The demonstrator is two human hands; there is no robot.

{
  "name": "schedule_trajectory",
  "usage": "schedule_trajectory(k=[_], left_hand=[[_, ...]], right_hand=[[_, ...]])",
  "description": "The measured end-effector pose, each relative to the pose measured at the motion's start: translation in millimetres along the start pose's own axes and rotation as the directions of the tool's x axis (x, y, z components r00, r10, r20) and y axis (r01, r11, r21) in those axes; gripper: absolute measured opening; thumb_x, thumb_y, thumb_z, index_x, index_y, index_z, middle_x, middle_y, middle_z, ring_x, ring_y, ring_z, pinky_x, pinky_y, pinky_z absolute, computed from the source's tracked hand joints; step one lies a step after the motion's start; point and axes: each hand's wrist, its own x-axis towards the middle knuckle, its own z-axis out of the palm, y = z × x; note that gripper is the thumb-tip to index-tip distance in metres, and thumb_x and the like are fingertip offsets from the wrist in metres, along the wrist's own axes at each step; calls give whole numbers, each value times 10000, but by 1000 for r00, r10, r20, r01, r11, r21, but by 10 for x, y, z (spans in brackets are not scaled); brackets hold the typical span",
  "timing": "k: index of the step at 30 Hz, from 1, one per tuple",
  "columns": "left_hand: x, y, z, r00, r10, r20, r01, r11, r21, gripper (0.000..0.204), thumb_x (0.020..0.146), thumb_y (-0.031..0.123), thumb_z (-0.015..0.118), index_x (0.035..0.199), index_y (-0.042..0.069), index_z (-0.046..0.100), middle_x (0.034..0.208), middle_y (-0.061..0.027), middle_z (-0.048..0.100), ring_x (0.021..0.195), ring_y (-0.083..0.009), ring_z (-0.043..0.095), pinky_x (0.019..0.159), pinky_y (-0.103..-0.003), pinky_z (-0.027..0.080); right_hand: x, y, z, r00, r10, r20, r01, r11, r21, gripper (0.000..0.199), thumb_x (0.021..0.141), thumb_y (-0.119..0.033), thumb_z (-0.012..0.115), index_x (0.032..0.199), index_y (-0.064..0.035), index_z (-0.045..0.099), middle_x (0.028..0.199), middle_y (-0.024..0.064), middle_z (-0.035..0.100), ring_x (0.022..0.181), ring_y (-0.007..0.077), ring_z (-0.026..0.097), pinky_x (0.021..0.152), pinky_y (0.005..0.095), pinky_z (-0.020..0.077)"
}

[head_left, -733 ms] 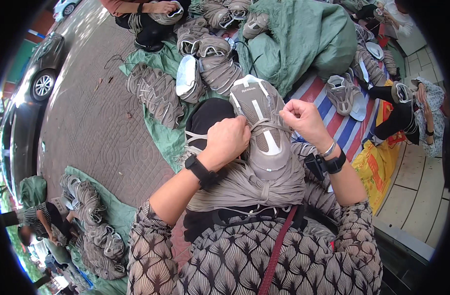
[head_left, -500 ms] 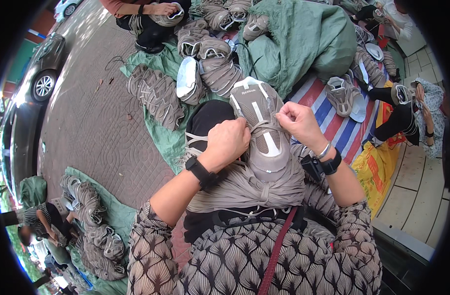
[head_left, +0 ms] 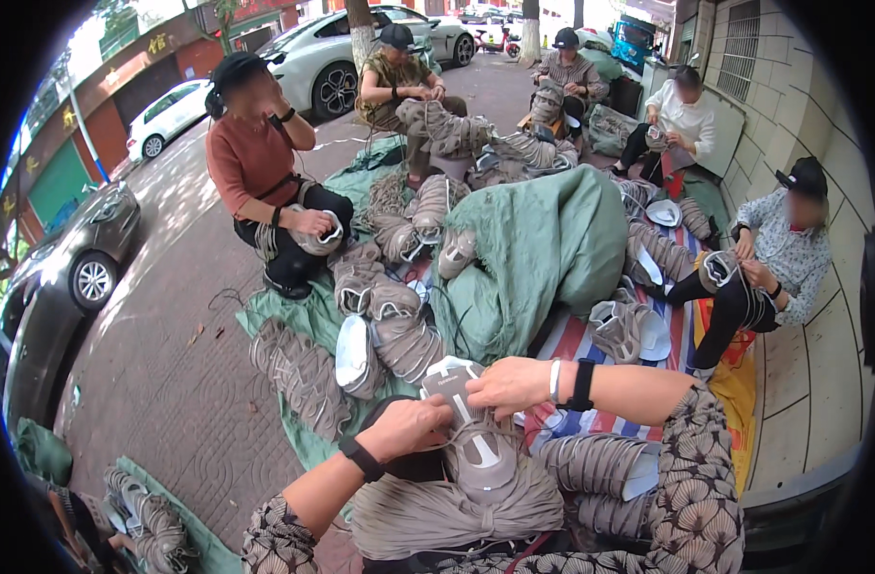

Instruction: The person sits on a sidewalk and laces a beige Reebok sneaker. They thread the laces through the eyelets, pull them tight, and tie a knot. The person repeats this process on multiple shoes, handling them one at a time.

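Head view, as I see it remotely: grey shoe upper (head_left: 482, 450) lies low ctr., rounded end against tan lace bundle (head_left: 437, 517). L hand (head_left: 406, 428), curled, is at its L edge; R hand (head_left: 512, 386), bent, is over its far part; can't tell if either grips anything. Lg. green sack (head_left: 547, 263) beyond.
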Motion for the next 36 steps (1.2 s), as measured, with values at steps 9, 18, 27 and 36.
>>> schedule_trajectory(k=[9, 18, 27, 36], left_hand=[[94, -45, 99, 964, -178, 199, 201, 975, -98, 272, 864, 310, 605, 960, 71, 693, 941, -154, 651, 848, -357, 654, 777, -461, 510], [135, -70, 175, 900, -413, 141, 429, 778, -458, 258, 748, 253, 656, 848, 21, 710, 753, -170, 672, 730, -279, 669, 689, -387, 509], [307, -682, -501, 675, -562, -478, 28, 667, -745, 167, 932, 174, 652, 857, 30, 688, 781, 55, 590, 731, -25, 488, 658, -192, 419], [411, -963, -472, 678, -526, -513, -99, 627, -773, 161, 974, 190, 611, 971, 29, 625, 829, 28, 599, 677, -14, 505, 563, -186, 399]], right_hand=[[147, -65, 27, 964, 200, 173, -212, 976, 53, 290, 823, -350, 641, 834, -67, 705, 960, 118, 647, 873, 344, 664, 736, 451, 532], [340, -181, 276, 880, 470, 62, -472, 855, 214, 188, 796, -138, 559, 826, -11, 694, 993, 209, 612, 895, 385, 624, 800, 441, 507], [891, 628, -628, 642, 751, -157, 222, 13, 975, 185, 994, -203, 518, 920, -43, 575, 846, 22, 610, 563, 70, 509, 424, 236, 422], [1385, 600, -410, 720, 688, -93, 22, 112, 994, 196, 978, -169, 431, 875, -39, 536, 749, 21, 573, 541, 117, 566, 466, 301, 479]])
